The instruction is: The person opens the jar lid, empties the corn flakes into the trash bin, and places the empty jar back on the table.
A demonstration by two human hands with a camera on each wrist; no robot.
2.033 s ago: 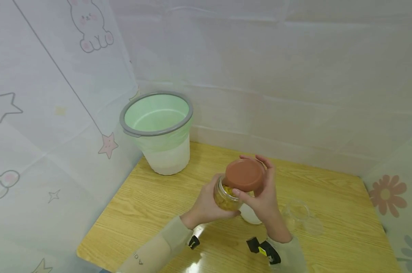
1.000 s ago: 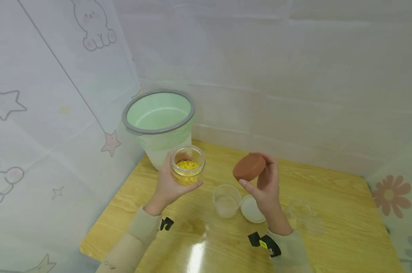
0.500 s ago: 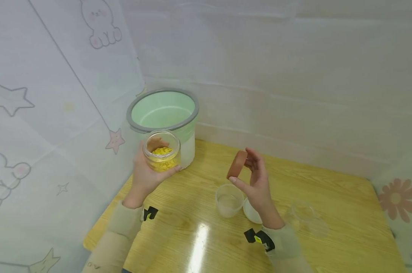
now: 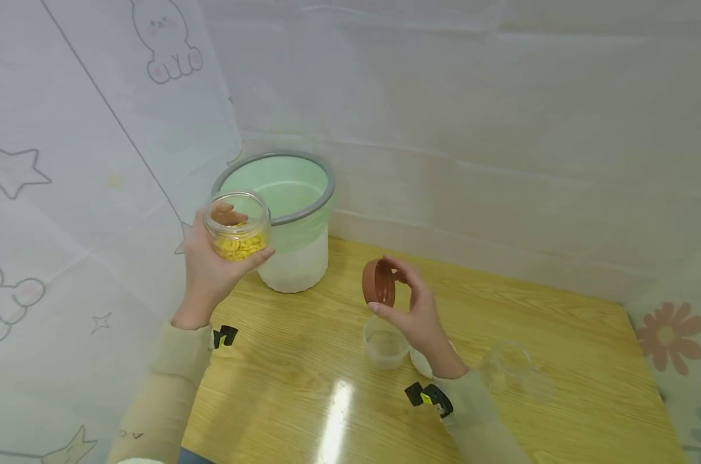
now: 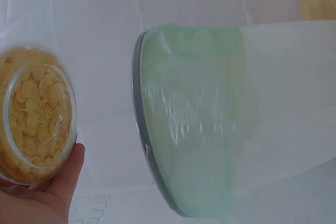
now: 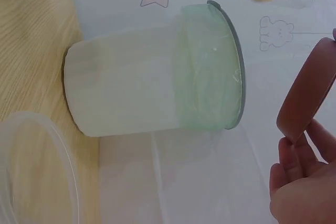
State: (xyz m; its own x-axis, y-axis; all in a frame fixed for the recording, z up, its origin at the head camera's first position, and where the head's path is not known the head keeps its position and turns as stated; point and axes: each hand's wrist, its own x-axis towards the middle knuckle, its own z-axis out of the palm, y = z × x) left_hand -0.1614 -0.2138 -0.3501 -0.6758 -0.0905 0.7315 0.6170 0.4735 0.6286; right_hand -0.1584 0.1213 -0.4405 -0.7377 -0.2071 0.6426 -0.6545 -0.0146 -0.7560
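My left hand (image 4: 207,267) grips a clear jar (image 4: 238,225) whose mouth is uncovered. Small yellow flat pieces (image 5: 42,114) fill its lower part, seen through the base in the left wrist view. The jar is held upright in the air, in front of the left rim of a green and white bucket (image 4: 295,258). Between thumb and fingers, my right hand (image 4: 414,312) pinches a reddish-brown lid (image 4: 379,283) turned on its edge, hollow side facing right. Below that hand stands a clear plastic tub (image 4: 385,348) without a cover, partly hidden by the fingers.
A white round lid (image 4: 421,362) lies beside the tub, mostly behind my right wrist. Farther right on the wooden table (image 4: 582,348) are a transparent container (image 4: 509,357) and a clear disc (image 4: 538,385). Printed cloth (image 4: 443,129) hangs behind and at both sides.
The lid has come off the jar. My left hand has carried the jar left and up to the bucket. My right hand has moved slightly left and turned the lid on edge.
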